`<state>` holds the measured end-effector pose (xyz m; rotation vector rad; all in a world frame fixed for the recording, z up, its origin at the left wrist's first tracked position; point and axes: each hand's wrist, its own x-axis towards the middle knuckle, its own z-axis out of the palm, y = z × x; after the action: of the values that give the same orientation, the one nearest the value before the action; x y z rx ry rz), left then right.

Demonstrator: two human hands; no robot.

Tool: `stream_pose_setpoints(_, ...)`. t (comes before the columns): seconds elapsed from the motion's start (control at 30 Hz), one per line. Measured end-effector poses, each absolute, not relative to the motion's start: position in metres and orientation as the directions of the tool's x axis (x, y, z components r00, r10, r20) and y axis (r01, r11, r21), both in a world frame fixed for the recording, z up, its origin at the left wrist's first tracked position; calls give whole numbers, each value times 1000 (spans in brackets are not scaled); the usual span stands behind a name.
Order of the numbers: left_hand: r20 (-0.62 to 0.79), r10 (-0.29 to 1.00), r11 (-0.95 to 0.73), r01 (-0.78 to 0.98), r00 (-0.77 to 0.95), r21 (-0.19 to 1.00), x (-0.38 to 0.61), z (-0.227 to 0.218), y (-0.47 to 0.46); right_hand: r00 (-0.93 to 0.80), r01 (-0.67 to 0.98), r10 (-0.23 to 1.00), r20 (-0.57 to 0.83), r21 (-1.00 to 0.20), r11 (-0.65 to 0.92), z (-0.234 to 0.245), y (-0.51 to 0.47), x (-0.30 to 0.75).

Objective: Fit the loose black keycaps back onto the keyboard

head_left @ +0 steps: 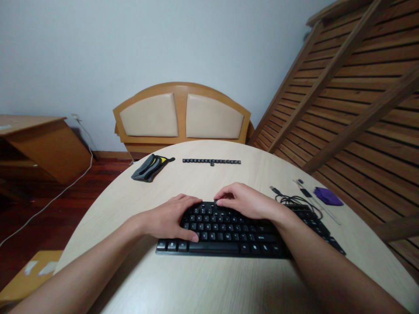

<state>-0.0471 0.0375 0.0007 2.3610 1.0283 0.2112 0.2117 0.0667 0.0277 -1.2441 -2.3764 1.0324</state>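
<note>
The left hand (170, 219) lies flat, palm down; the right hand (245, 202) arches, fingertips drawn together.

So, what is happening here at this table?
A person has both hands on a black keyboard on the table. The left hand lies over its left end; the right hand touches the top edge with its fingertips. A row of keycaps lies farther back, a pouch at the left, a cable at the right.

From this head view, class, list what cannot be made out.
Head view:
- Under the left hand: left keys of the keyboard.
- At the right hand, fingertips curl under; any grip on a key unclear.
- On the keycap row: legends too small.
- Behind the right forearm: the keyboard's right end.
</note>
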Motion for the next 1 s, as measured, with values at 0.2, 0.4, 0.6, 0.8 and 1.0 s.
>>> stream_pose_setpoints(0.2,-75,718,-551,630,692,547,-47,0,38,-632,617,762,-140,-687,385,28,63,209)
stream_pose_setpoints(0.4,-80,720,-546,633,690,549,-48,-1,38,-647,626,750,-134,-655,423,26,63,210)
stream_pose_setpoints(0.6,-76,719,-544,629,690,555,-48,-1,38,-636,649,764,-114,-615,448,26,61,208)
stream_pose_setpoints(0.8,-81,718,-548,633,692,547,-48,-2,38,-626,683,772,-112,-556,473,28,58,205)
stream_pose_setpoints(1.0,-77,721,-543,631,689,554,-47,-2,38,-608,723,788,-91,-472,504,30,55,202)
